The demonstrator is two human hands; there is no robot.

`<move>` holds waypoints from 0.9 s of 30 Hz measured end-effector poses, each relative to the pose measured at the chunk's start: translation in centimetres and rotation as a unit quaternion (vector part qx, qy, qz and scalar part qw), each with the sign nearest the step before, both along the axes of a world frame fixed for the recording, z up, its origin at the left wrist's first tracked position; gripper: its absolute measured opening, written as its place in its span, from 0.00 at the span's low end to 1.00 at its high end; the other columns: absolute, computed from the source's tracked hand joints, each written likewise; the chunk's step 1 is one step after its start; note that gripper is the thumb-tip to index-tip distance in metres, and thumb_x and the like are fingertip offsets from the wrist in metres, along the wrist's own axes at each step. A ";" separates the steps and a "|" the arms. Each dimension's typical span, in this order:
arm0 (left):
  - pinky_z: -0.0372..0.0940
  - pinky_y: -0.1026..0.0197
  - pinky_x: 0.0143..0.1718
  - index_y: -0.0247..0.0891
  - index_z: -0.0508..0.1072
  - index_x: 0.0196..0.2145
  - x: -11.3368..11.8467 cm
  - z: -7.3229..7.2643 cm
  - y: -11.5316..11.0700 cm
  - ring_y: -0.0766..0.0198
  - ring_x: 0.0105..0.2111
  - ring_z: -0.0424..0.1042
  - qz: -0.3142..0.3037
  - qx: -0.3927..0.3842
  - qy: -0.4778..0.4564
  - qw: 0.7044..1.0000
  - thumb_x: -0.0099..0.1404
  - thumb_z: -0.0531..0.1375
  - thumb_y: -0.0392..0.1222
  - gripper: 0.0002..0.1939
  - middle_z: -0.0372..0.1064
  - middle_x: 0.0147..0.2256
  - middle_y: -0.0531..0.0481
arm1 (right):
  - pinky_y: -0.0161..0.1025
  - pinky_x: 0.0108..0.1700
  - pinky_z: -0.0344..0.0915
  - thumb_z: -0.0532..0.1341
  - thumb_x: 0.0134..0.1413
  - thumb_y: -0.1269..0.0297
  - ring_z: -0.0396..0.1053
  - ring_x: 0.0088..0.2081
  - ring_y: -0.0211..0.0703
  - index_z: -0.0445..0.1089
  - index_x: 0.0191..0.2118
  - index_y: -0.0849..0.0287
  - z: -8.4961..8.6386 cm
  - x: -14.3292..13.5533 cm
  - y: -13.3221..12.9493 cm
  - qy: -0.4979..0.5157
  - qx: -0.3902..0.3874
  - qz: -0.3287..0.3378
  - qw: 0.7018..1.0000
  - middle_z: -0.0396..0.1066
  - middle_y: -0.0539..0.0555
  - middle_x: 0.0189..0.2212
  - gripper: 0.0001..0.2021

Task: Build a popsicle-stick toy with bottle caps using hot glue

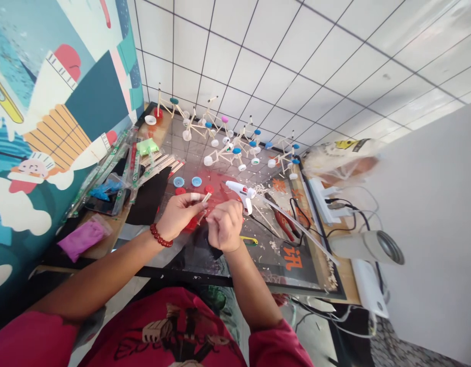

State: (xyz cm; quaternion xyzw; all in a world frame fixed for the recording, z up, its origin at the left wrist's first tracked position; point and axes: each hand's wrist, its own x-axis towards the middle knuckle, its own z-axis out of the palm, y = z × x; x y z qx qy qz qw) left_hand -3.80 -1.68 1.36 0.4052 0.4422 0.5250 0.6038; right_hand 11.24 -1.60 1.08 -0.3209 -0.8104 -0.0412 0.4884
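My left hand [181, 216], a white wrap on one finger, is closed with thumb and fingers pinching short wooden sticks [207, 197]. Close beside it, my right hand [225, 225] is curled into a fist; whatever its fingers hold is hidden. A thin piece shows between the two hands, too small to name. Just beyond the right hand is a white hot glue gun [239, 189] with a long clear glue stick [296, 224] out of its back. Red bottle caps [180, 191] and blue bottle caps [196, 181] lie past my left hand.
Several small stick-and-cap wheeled models [237, 152] stand along the back. Pliers [285, 223], a yellow cutter [250, 240] and wood scraps lie at right, near a power strip [323, 201] and a tumbler [367, 247]. Bundled sticks [157, 168] and a pink packet [84, 238] lie left.
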 end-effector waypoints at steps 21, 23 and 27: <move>0.70 0.60 0.42 0.41 0.82 0.35 -1.8 0.8 0.6 0.61 0.37 0.77 -0.016 0.282 0.307 0.909 0.61 0.64 0.37 0.06 0.80 0.35 0.48 | 0.40 0.41 0.62 0.61 0.61 0.63 0.65 0.34 0.41 0.70 0.31 0.55 0.8 1.7 1.3 0.180 -0.355 0.097 0.912 0.69 0.50 0.30 0.07; 0.71 0.60 0.42 0.41 0.81 0.36 -1.9 1.0 0.6 0.60 0.37 0.77 -0.047 0.264 0.299 0.916 0.60 0.65 0.37 0.06 0.80 0.34 0.48 | 0.39 0.39 0.61 0.61 0.60 0.62 0.64 0.33 0.40 0.69 0.29 0.56 0.9 2.1 1.4 0.172 -0.384 0.125 0.899 0.67 0.49 0.28 0.09; 0.70 0.63 0.28 0.37 0.77 0.45 -1.7 1.1 0.4 0.64 0.26 0.75 -0.130 0.116 0.205 0.963 0.59 0.66 0.43 0.16 0.78 0.30 0.49 | 0.38 0.36 0.59 0.62 0.58 0.56 0.60 0.30 0.39 0.65 0.27 0.56 0.6 2.3 1.5 0.217 -0.482 0.181 0.829 0.62 0.48 0.26 0.13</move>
